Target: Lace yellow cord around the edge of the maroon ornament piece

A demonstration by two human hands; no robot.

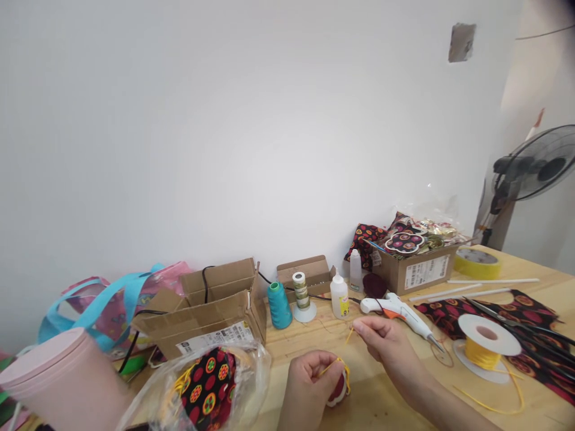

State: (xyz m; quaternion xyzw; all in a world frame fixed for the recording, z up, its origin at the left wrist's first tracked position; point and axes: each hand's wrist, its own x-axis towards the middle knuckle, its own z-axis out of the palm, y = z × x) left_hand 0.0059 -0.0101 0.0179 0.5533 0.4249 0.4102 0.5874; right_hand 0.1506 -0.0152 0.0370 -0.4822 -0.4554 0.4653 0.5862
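Note:
My left hand (309,383), low in the middle, is closed on a small dark red fabric piece (338,392) with a white scalloped edge. Yellow cord (343,365) loops over the top of that piece and passes by the fingers. To its right and a little higher, my right hand (389,350) pinches a yellow cord end (349,335) between thumb and fingertips. Part of the fabric piece is hidden behind the left fingers. A white spool of yellow cord (483,353) stands right of my right hand, its loose end curling on the wooden table (372,407).
Behind the hands stand a teal thread cone (279,305), a glue bottle (339,296) and a white glue gun (399,311). Scissors (507,320) lie on patterned fabric (534,305) at right. A plastic bag (256,377), cardboard box (215,323) and pink canister (67,383) occupy the left.

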